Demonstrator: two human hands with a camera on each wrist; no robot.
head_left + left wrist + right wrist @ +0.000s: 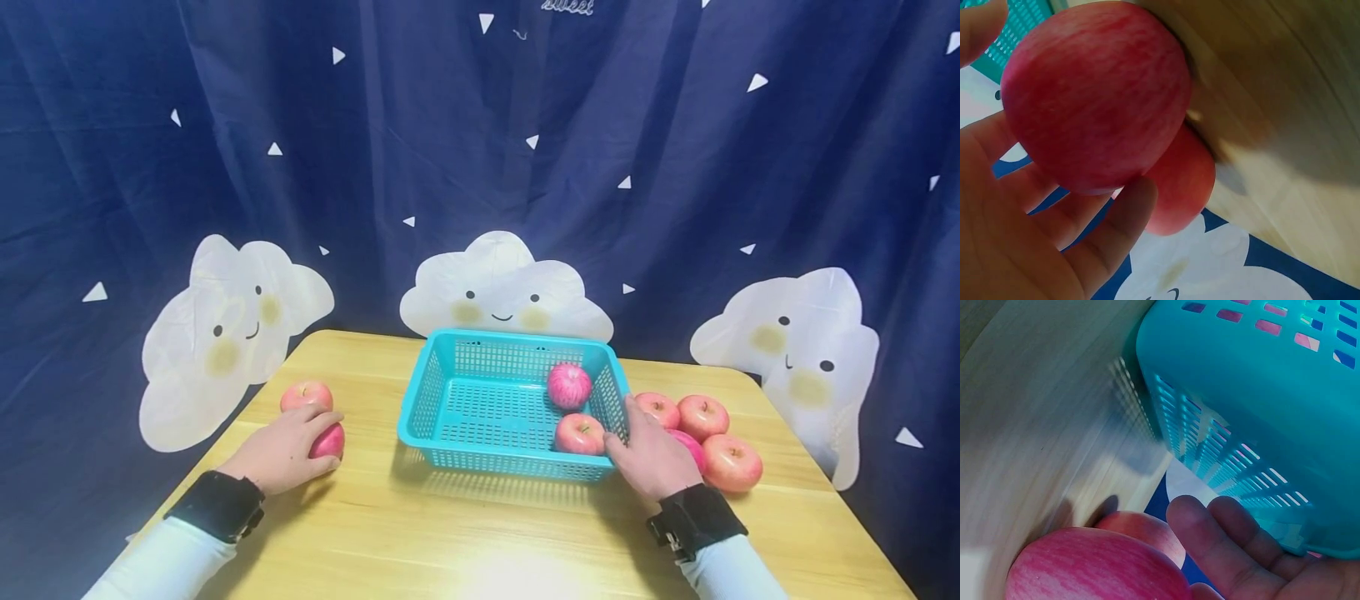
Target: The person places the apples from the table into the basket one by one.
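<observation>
My left hand [285, 448] has its fingers and thumb around a red apple [1097, 94] on the left of the table. A second apple [306, 394] sits just behind it, partly covered by the hand in the head view. At the right end of a turquoise plastic basket [502, 461], my right hand [654, 457] reaches its thumb and forefinger to the rim. In the right wrist view its loosely bent fingers [1200, 534] lie along the outer wall, holding no apple. Inside the basket, on its right side, are a striped pink-red apple [569, 386] and a paler apple [580, 434].
Several apples cluster right of the basket, among them one front apple [732, 463] and a rear one [703, 417]; the right hand partly hides others. All stand on a light wooden table [420, 533]. A dark blue curtain [465, 125] with clouds hangs behind its far edge.
</observation>
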